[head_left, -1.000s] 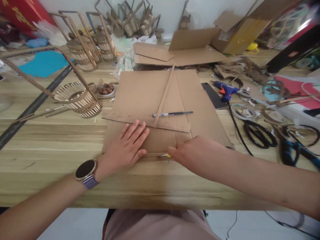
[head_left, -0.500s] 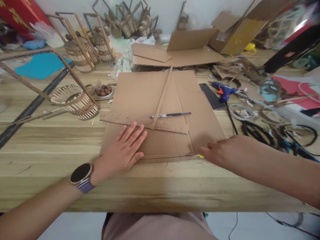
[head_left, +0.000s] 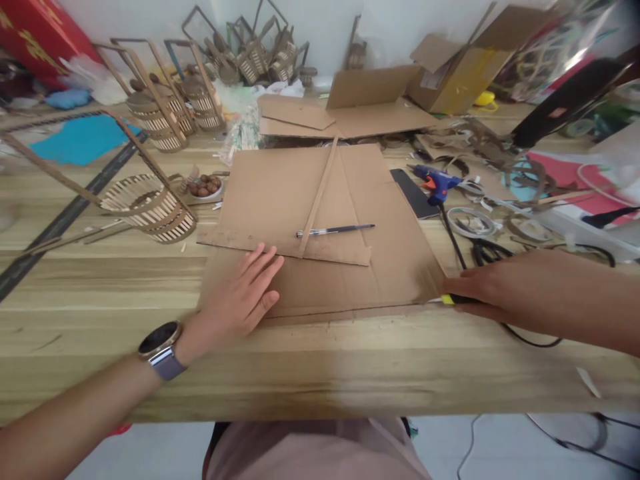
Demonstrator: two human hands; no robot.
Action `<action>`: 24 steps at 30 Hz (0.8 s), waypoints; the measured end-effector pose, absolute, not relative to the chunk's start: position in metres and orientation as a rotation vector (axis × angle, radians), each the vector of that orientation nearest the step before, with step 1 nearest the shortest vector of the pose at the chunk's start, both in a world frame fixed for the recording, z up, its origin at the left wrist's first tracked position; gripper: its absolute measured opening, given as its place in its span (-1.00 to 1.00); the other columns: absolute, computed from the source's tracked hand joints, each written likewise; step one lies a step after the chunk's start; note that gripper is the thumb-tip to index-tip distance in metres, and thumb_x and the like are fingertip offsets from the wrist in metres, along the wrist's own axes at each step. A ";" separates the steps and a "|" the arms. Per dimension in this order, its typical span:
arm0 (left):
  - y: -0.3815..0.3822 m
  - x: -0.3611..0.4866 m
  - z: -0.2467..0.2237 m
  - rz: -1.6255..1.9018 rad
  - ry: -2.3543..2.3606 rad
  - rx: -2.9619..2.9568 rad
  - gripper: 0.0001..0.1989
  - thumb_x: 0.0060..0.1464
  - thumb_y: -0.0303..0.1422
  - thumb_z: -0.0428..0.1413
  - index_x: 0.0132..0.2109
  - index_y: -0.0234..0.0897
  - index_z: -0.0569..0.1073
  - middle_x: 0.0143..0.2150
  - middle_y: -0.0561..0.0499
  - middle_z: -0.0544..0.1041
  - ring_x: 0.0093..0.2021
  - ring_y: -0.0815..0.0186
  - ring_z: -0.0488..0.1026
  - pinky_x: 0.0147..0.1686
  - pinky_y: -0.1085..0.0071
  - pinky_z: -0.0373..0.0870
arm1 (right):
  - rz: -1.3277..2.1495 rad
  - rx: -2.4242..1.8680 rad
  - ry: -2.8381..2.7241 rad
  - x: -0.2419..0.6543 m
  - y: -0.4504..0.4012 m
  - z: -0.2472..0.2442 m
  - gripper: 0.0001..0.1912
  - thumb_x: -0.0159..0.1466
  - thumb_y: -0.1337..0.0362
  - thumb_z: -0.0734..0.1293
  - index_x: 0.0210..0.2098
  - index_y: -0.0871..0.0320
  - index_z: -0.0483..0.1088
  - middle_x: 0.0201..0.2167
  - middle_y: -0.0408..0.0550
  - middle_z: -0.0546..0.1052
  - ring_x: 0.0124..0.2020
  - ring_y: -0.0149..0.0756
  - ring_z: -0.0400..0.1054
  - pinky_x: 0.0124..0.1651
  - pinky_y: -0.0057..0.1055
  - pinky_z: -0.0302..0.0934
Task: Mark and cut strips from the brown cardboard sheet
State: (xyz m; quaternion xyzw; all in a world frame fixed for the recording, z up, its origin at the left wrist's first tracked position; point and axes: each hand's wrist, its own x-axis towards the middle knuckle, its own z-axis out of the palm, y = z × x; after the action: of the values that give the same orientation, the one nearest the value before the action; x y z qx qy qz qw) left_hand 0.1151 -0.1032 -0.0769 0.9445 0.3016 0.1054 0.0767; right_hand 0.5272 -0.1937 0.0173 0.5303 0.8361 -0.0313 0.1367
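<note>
The cardboard sheet [head_left: 400,267] is plain brown and lies flat on the wooden bench [head_left: 320,373], in front of the person, with faint creases across it. A dark line runs just inside its near edge, from beside the left hand [head_left: 245,290] towards the near right corner. A smaller cardboard piece [head_left: 270,193] lies on top, its near edge slanting slightly towards the person on the right; on that rest a pen [head_left: 345,230], lying nearly crosswise, and a narrow cardboard strip [head_left: 320,197], its long axis running away and a little rightward.

The left hand is palm down on the sheet, fingers apart and pointing away and to the right — its grip is open and has hold of nothing. The right hand's [head_left: 493,287] grip is closed round a black-and-yellow cutter [head_left: 447,300], whose blade points left at the sheet's near right corner; its long axis lies nearly crosswise.

Bare bench runs between the sheet's near edge and the bench's front edge. To the right, room is tighter — a blue glue gun [head_left: 440,185], its black cable [head_left: 453,237] and a white ring [head_left: 470,223] lie near the sheet. A slatted basket [head_left: 160,210] stands to the left, apart from it.
</note>
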 end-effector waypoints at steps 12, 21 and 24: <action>-0.104 0.132 -0.068 0.503 0.956 2.363 -0.40 0.45 -0.07 -0.28 0.41 -0.32 0.19 0.46 -0.18 0.20 0.50 0.14 0.01 0.44 0.04 0.06 | -0.276 1.427 2.339 0.440 -0.168 0.038 -0.76 0.44 0.16 0.21 -0.05 0.01 0.48 -0.42 -0.07 0.64 -0.49 -0.18 0.51 -0.49 -0.37 0.12; -0.103 0.126 -0.067 0.630 1.019 2.236 -0.40 0.45 -0.04 -0.32 0.32 -0.31 0.29 0.36 -0.17 0.35 0.40 0.19 0.24 0.37 0.15 0.21 | -0.140 1.131 2.479 0.344 -0.155 0.003 -0.93 0.35 0.36 0.33 -0.16 0.16 0.41 -0.43 -0.02 0.60 -0.48 -0.22 0.53 -0.58 -0.38 -0.20; -0.104 0.127 -0.066 0.633 1.000 2.223 -0.42 0.45 -0.05 -0.30 0.32 -0.30 0.30 0.37 -0.18 0.35 0.40 0.16 0.24 0.37 0.12 0.22 | -0.146 1.121 2.443 0.343 -0.154 0.002 -0.86 0.29 0.42 0.36 -0.16 0.15 0.39 -0.41 -0.05 0.60 -0.47 -0.24 0.54 -0.58 -0.40 -0.20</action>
State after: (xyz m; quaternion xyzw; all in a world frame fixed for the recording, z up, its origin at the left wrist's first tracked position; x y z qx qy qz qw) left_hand 0.1266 -0.1037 -0.0662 0.8401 0.3779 0.2394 0.3068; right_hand 0.3427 -0.1537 0.0021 0.4059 0.8847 -0.0528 0.2230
